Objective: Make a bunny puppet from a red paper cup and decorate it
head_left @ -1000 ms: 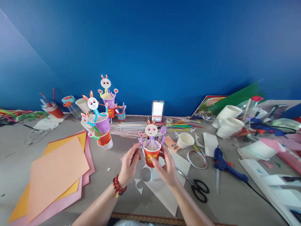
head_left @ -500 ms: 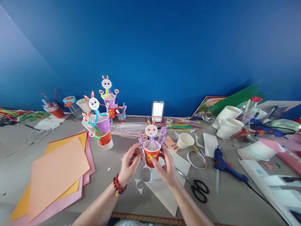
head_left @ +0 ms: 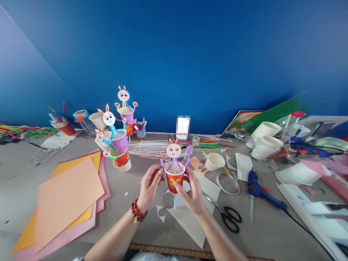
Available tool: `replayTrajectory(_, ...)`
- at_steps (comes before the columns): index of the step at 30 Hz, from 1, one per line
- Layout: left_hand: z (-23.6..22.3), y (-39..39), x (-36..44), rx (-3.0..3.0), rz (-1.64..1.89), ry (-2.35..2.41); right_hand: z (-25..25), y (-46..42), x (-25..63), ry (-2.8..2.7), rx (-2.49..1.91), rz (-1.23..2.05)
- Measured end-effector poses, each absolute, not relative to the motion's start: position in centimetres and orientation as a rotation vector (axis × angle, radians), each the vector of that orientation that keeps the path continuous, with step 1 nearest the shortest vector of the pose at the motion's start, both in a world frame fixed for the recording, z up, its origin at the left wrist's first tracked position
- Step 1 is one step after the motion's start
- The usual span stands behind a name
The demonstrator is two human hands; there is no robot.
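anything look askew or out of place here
Yes: at far right, a white cup seems to lie on its side, pink paper at its end; the red cup in the right hand is upright.

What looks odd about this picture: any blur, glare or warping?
In the head view, coarse pixels break up the bright rectangle; in the head view, the blue wall pales toward both upper corners; in the head view, the paper sheets seem stretched toward the edge, while the held red cup looks fairly sharp.
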State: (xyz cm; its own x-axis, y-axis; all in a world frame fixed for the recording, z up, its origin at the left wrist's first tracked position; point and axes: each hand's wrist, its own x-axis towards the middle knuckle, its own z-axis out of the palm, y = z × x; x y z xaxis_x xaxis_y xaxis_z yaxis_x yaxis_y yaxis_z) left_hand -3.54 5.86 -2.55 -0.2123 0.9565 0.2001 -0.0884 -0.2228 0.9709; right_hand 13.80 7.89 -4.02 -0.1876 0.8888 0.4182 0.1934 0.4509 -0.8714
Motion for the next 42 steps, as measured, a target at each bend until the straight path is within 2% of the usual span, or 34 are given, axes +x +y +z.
replayTrajectory(14,-2.5,5.9,-3.7,1.467,1.648,1.245,-3.7,7.9,13.8,-1.652,-0.927,0.838)
replayTrajectory(23,-2.6,6.2,-3.7,1.382,1.649,1.282,-3.7,7.6,13.6,-1.649,-0.913,0.852)
replayTrajectory(42,-3.8,5.4,-3.7,1.376,1.515,0.996,-3.1,7.8,13.6,-1.587,-0.912,0.921)
